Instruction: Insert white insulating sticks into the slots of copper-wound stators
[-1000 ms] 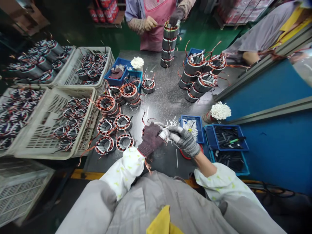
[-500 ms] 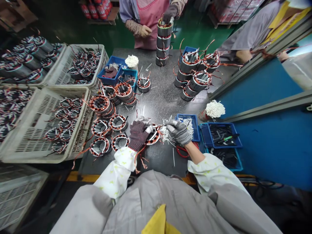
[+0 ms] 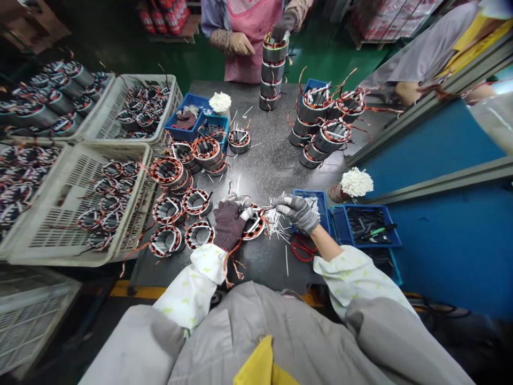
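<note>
My left hand (image 3: 230, 221), in a dark maroon glove with pale fingertips, is closed around the left side of a motor stator (image 3: 256, 233) with copper windings. Loose orange lead wires (image 3: 234, 264) hang from it toward me. My right hand (image 3: 300, 214), in a grey knit glove, has its fingers pinched together just right of the stator, above a pile of thin white strips (image 3: 276, 224). Whatever lies between those fingertips is too small to make out. Red-handled scissors (image 3: 303, 249) lie below the right hand, and a blue tray of white pieces (image 3: 326, 214) is partly behind it.
Several stators (image 3: 165, 240) stand at left, beside pale crates (image 3: 52, 214) of more. Stacked stators (image 3: 320, 136) stand at far right. Blue trays of black pieces (image 3: 390, 214) and a bundle of white sticks (image 3: 356, 183) are at right. A co-worker (image 3: 250, 40) handles a stator stack (image 3: 271, 75) opposite.
The whole view has shifted slightly. My right hand has moved a little away from me, uncovering more of the scissors. My left hand keeps its hold on the stator.
</note>
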A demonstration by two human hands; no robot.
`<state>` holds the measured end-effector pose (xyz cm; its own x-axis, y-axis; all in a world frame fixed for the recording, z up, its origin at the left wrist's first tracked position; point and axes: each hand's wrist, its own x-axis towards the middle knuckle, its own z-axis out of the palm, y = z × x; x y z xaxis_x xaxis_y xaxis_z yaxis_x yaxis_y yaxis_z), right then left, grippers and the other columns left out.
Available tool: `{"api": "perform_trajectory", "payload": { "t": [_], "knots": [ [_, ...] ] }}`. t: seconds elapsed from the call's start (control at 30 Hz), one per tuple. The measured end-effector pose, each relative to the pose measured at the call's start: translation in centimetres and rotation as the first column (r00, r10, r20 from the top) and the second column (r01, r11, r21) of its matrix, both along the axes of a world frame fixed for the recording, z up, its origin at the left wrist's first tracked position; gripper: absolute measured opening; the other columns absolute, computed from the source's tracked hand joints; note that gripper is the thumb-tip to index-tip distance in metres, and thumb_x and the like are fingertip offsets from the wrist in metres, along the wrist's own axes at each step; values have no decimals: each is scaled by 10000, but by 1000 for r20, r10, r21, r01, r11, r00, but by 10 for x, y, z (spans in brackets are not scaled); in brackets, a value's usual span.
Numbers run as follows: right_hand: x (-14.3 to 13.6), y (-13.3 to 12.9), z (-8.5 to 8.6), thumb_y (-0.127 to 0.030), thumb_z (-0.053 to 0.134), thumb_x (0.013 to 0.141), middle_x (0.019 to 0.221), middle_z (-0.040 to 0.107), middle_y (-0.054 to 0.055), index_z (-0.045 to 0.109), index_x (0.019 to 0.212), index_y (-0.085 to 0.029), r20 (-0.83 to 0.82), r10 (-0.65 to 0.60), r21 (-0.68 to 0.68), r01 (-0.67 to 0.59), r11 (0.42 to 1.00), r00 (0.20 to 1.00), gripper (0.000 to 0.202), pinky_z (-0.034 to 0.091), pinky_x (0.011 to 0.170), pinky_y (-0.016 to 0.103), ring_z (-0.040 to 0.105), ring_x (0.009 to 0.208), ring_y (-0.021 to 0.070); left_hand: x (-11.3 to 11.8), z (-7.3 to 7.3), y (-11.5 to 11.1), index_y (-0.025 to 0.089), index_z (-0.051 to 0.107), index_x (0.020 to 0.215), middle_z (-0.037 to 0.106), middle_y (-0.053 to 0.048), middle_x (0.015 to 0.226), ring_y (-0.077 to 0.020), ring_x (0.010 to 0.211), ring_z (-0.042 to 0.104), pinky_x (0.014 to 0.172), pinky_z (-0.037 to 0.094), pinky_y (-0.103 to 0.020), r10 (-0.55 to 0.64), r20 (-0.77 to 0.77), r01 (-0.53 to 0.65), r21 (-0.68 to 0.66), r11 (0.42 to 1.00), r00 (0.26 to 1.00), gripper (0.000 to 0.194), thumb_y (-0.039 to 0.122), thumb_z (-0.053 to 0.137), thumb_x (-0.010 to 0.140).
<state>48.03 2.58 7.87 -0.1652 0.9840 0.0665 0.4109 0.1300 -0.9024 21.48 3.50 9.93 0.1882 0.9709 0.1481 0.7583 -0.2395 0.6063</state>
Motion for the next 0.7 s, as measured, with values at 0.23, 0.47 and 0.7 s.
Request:
{"api": "perform_trajectory", "payload": {
  "t": [0.23, 0.47, 0.7],
  "knots": [
    [8, 8, 12, -552, 645, 977, 1145, 784, 71, 845, 1073, -286, 101, 136, 11, -138, 990, 985, 346, 560, 1027, 432, 713, 1083, 263, -1, -1, 1, 235, 802, 1082, 778, -98, 1241, -365, 1348, 607, 1148, 461, -577, 11, 16, -11, -8, 1000, 1000, 228, 382, 736, 922],
    [-9, -3, 7, -699, 547, 976, 856, 737, 39, 805, 1183, -230, -118, 101, -204, -124, 971, 988, 574, 570, 634, 293, 647, 674, 165, -6, -8, 7, 270, 783, 1126, 781, -58, 1203, -312, 1314, 624, 1162, 482, -514, -39, 102, 42, -26, 999, 994, 225, 350, 704, 931],
    [-13, -10, 8, -632, 572, 995, 893, 751, 53, 775, 1273, -214, -173, 30, -184, -62, 981, 984, 541, 593, 699, 321, 669, 739, 182, -7, -3, 12, 254, 766, 1127, 756, -56, 1212, -281, 1227, 650, 1104, 524, -469, -22, 169, 51, -170, 984, 985, 223, 319, 707, 922]
  ]
}}
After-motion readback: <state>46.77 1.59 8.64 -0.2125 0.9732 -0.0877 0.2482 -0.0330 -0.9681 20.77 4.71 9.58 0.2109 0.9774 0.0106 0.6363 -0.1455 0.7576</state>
